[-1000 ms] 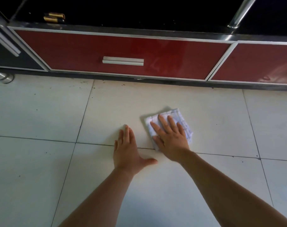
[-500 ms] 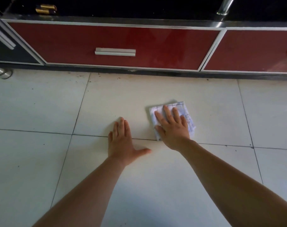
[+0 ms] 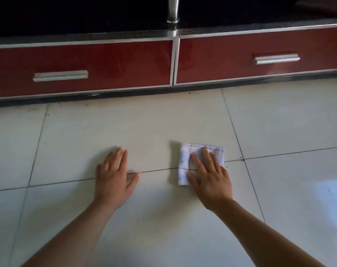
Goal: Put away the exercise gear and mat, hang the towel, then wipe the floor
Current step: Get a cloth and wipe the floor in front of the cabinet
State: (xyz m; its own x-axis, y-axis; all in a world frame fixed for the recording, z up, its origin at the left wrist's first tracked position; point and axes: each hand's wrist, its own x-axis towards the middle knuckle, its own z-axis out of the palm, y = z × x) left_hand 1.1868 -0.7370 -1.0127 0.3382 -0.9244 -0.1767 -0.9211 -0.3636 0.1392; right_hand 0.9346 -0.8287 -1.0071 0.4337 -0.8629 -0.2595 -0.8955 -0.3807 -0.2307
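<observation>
The fingers (image 3: 123, 158) of the left hand (image 3: 113, 176) lie straight and a little apart on the floor (image 3: 83, 132), thumb out to the side, holding nothing. The hand seems to serve as a prop. The risk on this side is a slip: the tile is glossy, and a palm that bears weight could skate forward if the surface is at all wet. To its right, near but apart from it, the folded white cloth (image 3: 185, 160) with thin dark lines lies flat across a grout line (image 3: 156, 170). The right hand (image 3: 210, 180) presses down on it, its fingers (image 3: 206, 157) straight and close together, not curled round any edge. The cloth's left strip and far edge show bare beyond the hand. Since nothing pinches the cloth, a fast stroke could let the hand slide over it, or let the folds open and bunch. Dark specks (image 3: 189, 92) lie at the foot of the red drawers (image 3: 231, 54), and short strokes would probably miss them
</observation>
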